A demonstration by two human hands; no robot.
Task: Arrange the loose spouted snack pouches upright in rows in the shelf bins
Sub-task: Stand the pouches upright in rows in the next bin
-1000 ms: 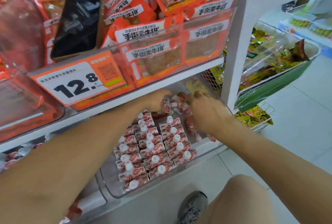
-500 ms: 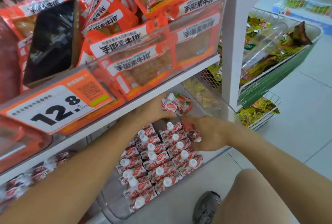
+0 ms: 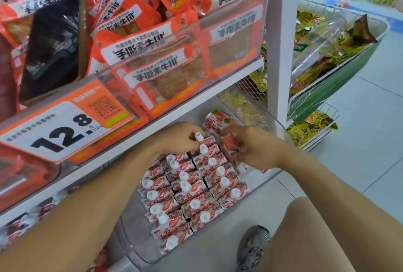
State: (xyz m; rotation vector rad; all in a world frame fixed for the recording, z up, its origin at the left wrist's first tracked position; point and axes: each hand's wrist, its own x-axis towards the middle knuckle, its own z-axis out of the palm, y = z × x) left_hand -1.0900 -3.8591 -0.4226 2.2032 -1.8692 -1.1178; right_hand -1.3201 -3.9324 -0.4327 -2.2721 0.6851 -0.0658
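Red-and-white spouted pouches (image 3: 192, 186) with white caps stand upright in three rows inside a clear plastic bin (image 3: 135, 243) on the bottom shelf. My left hand (image 3: 176, 138) reaches under the upper shelf and rests its curled fingers on the capped pouches at the back of the rows. My right hand (image 3: 255, 149) grips a loose pouch (image 3: 229, 142) at the bin's back right. Another loose pouch (image 3: 214, 120) lies tilted just behind both hands.
The white shelf board (image 3: 152, 132) with an orange 12.8 price tag (image 3: 61, 132) hangs right above my hands. Orange snack packs fill the bin above. A white upright post (image 3: 281, 53) stands to the right, wire baskets of yellow packs beyond it. My knee and shoe are below.
My right hand has lifted from the right row and now grips a loose pouch near the left hand. The left hand has stayed at the back of the rows.
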